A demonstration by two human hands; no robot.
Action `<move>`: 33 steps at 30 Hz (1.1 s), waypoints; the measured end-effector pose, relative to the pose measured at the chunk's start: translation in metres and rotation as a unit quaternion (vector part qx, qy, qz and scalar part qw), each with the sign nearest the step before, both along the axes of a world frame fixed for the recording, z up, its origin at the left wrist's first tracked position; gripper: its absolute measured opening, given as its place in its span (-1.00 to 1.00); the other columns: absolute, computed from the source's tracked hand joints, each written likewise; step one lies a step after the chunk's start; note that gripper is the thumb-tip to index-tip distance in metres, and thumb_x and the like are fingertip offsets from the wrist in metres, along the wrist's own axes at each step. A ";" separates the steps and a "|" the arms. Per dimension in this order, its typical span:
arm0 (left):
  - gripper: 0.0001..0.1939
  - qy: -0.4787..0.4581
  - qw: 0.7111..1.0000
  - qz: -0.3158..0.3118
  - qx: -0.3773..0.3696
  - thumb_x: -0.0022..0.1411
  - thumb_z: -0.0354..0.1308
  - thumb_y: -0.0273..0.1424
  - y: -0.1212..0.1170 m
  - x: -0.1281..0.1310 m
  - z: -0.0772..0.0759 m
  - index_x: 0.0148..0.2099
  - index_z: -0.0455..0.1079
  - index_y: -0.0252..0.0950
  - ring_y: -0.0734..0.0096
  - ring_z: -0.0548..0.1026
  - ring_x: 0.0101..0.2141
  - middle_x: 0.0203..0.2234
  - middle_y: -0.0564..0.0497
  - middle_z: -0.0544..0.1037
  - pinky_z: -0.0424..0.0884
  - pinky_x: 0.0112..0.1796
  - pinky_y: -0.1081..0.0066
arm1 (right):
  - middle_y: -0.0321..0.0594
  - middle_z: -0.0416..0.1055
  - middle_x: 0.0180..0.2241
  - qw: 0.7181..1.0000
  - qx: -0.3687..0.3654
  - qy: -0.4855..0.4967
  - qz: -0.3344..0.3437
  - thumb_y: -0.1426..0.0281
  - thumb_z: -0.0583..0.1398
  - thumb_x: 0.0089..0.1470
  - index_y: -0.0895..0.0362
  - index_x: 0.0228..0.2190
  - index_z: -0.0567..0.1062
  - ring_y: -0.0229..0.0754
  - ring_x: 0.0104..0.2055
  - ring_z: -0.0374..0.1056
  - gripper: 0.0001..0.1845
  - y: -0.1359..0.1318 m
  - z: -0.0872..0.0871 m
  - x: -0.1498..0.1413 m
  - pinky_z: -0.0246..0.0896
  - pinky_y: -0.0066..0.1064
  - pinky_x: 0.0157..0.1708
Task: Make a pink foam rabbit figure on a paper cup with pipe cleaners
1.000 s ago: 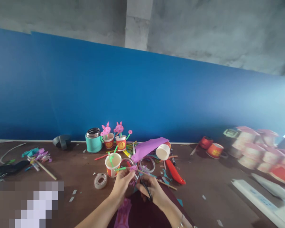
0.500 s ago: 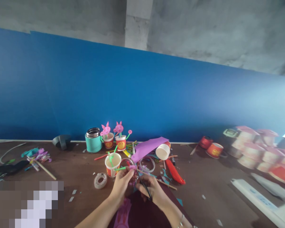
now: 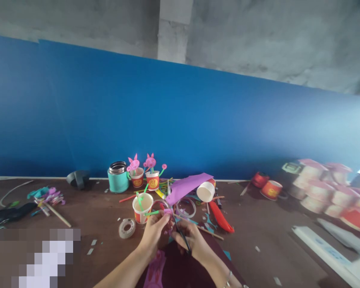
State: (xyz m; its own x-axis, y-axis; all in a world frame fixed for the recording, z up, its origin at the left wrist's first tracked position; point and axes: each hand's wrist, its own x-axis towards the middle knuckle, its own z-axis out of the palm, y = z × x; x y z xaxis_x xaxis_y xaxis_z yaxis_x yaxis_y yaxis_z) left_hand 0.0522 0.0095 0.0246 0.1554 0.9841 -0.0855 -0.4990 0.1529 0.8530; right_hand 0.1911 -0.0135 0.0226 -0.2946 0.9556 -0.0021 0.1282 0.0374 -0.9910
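Between the fingers of my left hand [image 3: 154, 231] is a small piece of pink paper [image 3: 168, 211]. My right hand [image 3: 191, 240] is closed around black-handled scissors [image 3: 183, 237], whose blades point up beside the pink piece. I cannot tell whether the blades touch it. Just left of my hands stands a paper cup [image 3: 142, 207] with green strips fixed in and on it. Under my wrists lie a dark sheet [image 3: 180, 268] and a pink paper with drawn red shapes [image 3: 155, 272]. A large purple sheet [image 3: 188, 187] lies beyond the scissors.
Two cups with pink rabbit-like figures [image 3: 150, 161] stand near the blue partition, beside a turquoise jar [image 3: 118, 178]. Tape rolls [image 3: 127, 228], a tipped cup [image 3: 205, 190], a red balloon-like piece [image 3: 221, 218] and scraps surround my hands. Stacked cups [image 3: 320, 192] and a power strip [image 3: 323, 252] are at right.
Both hands stay almost in place. The scissors in my right hand have shifted very slightly, and the cups and sheets around them look the same.
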 end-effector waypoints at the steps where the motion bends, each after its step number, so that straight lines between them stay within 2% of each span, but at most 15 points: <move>1: -0.60 -0.002 1.000 -0.001 0.000 -0.17 0.38 -0.14 0.000 0.000 0.000 -0.54 0.39 -0.39 0.61 0.28 -0.67 -0.71 0.06 0.43 0.10 -0.61 0.56 | -0.43 0.24 -0.75 1.000 0.001 0.003 0.003 0.08 0.30 -0.14 0.19 -0.51 0.38 -0.40 -0.75 0.12 -0.58 0.000 0.000 0.000 0.04 -0.58 -0.75; 10: -0.60 -0.017 1.000 -0.017 -0.011 -0.18 0.38 -0.14 0.001 0.000 0.000 -0.55 0.40 -0.39 0.61 0.27 -0.69 -0.73 0.06 0.42 0.08 -0.64 0.55 | -0.42 0.23 -0.75 1.000 -0.002 0.013 0.006 0.06 0.30 -0.15 0.18 -0.51 0.36 -0.38 -0.76 0.12 -0.56 -0.002 0.005 -0.001 0.05 -0.56 -0.75; 20: -0.61 -0.031 0.999 0.002 -0.015 -0.22 0.40 -0.16 0.000 0.002 0.003 -0.59 0.37 -0.37 0.62 0.25 -0.70 -0.76 0.09 0.38 0.09 -0.63 0.55 | -0.45 0.20 -0.74 0.999 -0.029 0.011 -0.010 0.03 0.33 -0.22 0.16 -0.53 0.34 -0.39 -0.75 0.12 -0.52 -0.003 0.005 0.001 0.04 -0.57 -0.75; 33: -0.59 -0.036 0.999 0.000 -0.022 -0.29 0.43 -0.17 0.001 0.002 0.003 -0.60 0.36 -0.37 0.65 0.21 -0.72 -0.77 0.11 0.37 0.05 -0.65 0.56 | -0.44 0.21 -0.75 1.000 -0.028 0.000 -0.003 0.06 0.32 -0.19 0.16 -0.56 0.34 -0.40 -0.74 0.10 -0.56 -0.005 0.013 0.003 0.01 -0.57 -0.75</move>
State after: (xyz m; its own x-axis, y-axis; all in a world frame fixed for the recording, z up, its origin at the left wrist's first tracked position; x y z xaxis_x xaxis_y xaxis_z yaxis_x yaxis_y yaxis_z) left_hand 0.0542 0.0103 0.0276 0.1635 0.9795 -0.1178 -0.5593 0.1903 0.8068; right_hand 0.1938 -0.0184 0.0354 -0.2889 0.9558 -0.0548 0.1287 -0.0180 -0.9915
